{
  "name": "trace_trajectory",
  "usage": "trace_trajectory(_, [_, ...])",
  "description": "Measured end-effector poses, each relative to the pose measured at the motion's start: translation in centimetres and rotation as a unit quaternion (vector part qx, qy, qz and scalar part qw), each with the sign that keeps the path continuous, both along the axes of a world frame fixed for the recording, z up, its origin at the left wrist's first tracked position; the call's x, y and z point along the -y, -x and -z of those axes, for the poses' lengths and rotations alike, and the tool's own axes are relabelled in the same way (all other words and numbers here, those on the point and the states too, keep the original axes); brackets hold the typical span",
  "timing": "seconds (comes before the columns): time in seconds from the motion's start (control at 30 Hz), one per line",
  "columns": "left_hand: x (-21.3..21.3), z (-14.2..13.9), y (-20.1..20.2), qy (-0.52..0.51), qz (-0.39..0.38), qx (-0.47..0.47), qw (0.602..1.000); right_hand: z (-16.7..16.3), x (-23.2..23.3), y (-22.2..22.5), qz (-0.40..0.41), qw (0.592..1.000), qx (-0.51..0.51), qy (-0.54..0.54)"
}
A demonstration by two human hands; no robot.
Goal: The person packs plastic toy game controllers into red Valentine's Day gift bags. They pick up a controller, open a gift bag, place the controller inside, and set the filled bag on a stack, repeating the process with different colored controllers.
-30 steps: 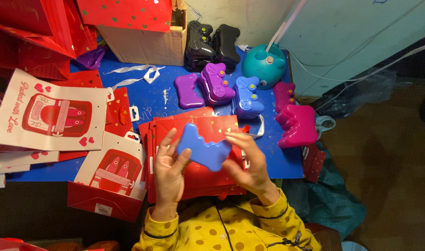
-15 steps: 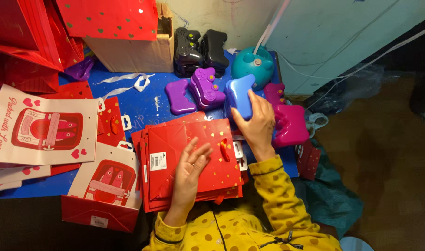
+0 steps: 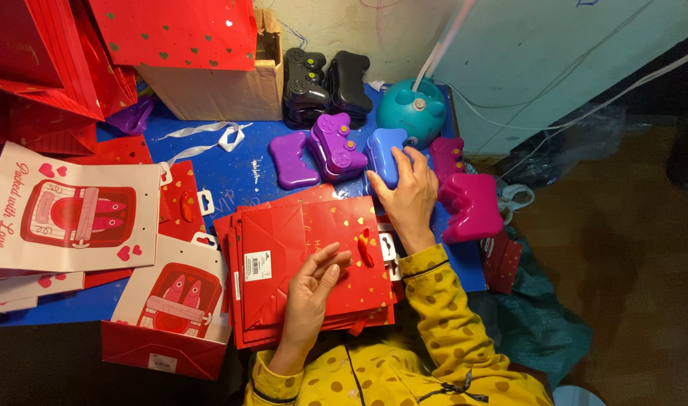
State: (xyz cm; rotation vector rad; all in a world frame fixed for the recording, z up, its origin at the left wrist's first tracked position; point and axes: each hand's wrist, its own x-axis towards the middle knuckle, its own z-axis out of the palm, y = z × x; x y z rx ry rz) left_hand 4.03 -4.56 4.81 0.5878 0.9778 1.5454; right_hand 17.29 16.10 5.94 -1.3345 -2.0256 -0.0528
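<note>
My right hand (image 3: 408, 195) rests on a blue controller-shaped box (image 3: 381, 154) that stands on the blue table (image 3: 238, 162) beside two purple ones (image 3: 317, 150). The fingers lie over the box's right side. My left hand (image 3: 310, 293) lies flat, fingers apart, on a stack of folded red gift bags (image 3: 284, 256) with gold hearts, right in front of me. Pink controller boxes (image 3: 464, 199) sit just right of my right hand.
Black controller boxes (image 3: 325, 83) and a teal round device (image 3: 411, 109) stand at the back. A cardboard box (image 3: 216, 86) and more red bags (image 3: 50, 68) fill the far left. White-and-red printed bags (image 3: 65, 214) lie at the left, white ribbon (image 3: 208, 135) near the box.
Both hands held the blue box above the red bags a second ago. My right hand carried it back to the row of boxes; my left hand dropped onto the bag stack.
</note>
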Motion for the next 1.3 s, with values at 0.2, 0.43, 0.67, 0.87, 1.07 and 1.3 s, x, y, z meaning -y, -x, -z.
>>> trace_trajectory(0.2, [-0.2, 0.5, -0.3, -0.001, 0.006, -0.010, 1.000, -0.2, 0.3, -0.1, -0.024, 1.000, 0.019, 0.004])
trace_trajectory(0.43, [1.1, 0.9, 0.5, -0.017, 0.010, -0.032, 0.999, 0.3, 1.8, 0.8, -0.038, 0.999, 0.020, -0.004])
trace_trajectory(0.67, [0.2, 0.4, -0.5, 0.005, 0.012, -0.025, 1.000, -0.7, 1.0, 0.1, -0.041, 0.999, 0.027, 0.002])
trace_trajectory(0.87, [0.3, 0.5, -0.5, 0.008, 0.016, -0.031, 0.999, -3.7, 3.0, -0.2, -0.057, 0.998, -0.026, 0.022])
trace_trajectory(1.07, [0.6, 0.4, -0.3, -0.025, -0.040, -0.052, 0.998, -5.4, 9.1, 1.6, -0.185, 0.976, -0.089, 0.074])
trace_trajectory(1.3, [0.8, -1.5, 5.8, 0.014, -0.136, -0.246, 0.960, -6.2, 13.5, 4.3, -0.332, 0.929, -0.052, 0.152])
